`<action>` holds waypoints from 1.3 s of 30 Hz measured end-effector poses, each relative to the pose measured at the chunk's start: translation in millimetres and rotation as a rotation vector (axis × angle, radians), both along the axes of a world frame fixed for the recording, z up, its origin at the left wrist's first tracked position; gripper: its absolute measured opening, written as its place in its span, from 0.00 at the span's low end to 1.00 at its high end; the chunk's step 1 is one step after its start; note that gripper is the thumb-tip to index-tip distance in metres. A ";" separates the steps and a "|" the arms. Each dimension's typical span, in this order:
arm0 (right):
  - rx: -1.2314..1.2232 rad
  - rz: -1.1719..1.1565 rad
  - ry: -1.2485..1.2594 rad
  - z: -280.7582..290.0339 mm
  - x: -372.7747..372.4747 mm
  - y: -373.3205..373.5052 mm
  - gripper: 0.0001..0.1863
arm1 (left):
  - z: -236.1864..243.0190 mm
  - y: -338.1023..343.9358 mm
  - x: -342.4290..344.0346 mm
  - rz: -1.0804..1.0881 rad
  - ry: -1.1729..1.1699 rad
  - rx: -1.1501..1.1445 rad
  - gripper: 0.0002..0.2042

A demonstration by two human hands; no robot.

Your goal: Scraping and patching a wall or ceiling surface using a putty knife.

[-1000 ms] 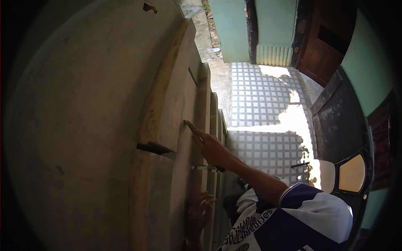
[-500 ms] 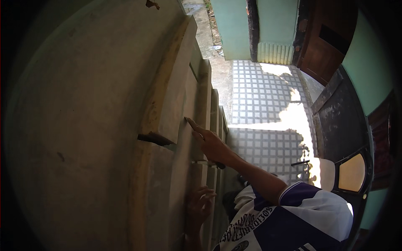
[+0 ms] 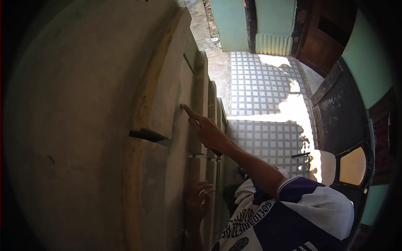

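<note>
My right hand (image 3: pixel 209 131) sits near the centre of my view, back upward, its forearm coming in from four o'clock. The fingers are closed on a slim tool (image 3: pixel 216 153); its dark butt shows below the wrist, and the index finger reaches toward eleven o'clock. A dark tip shows just beyond that finger, at the pale recessed strip (image 3: pixel 176 134) of the plastered structure; I cannot tell if it touches.

My left hand (image 3: pixel 199 198) is at six o'clock, well apart from the right, fingers half bent beside the stepped ledges (image 3: pixel 200 90). It lies in deep shade, so I cannot fairly tell whether it grips anything.

About the hands, I see a raised upper block (image 3: pixel 169 83) at eleven o'clock and a lower block (image 3: pixel 155 175) at half past seven, with a dark gap between their ends. A broad grey wall (image 3: pixel 63 113) fills nine o'clock. From one to three o'clock I have a tiled floor (image 3: pixel 255 100) with bright sun patches, and a brown door (image 3: pixel 322 46) at two. The white and dark-blue shirt (image 3: pixel 289 221) takes up four to five o'clock.
</note>
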State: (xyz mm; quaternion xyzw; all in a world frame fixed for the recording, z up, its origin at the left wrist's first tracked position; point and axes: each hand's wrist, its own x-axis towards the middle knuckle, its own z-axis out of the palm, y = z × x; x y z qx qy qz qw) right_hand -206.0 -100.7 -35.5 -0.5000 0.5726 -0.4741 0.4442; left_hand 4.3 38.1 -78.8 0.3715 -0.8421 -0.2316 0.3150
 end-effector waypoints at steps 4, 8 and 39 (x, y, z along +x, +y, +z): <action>-0.082 -0.024 0.029 -4.3 8.3 1.6 0.27 | -3.4 -1.1 5.7 -0.007 -0.013 0.008 0.12; -0.103 -0.030 -0.004 5.4 -3.4 -10.0 0.27 | -0.4 0.9 0.6 -0.009 -0.017 0.014 0.12; 0.045 0.015 -0.100 16.1 1.4 -2.2 0.28 | -4.3 0.9 8.4 0.012 -0.039 0.049 0.14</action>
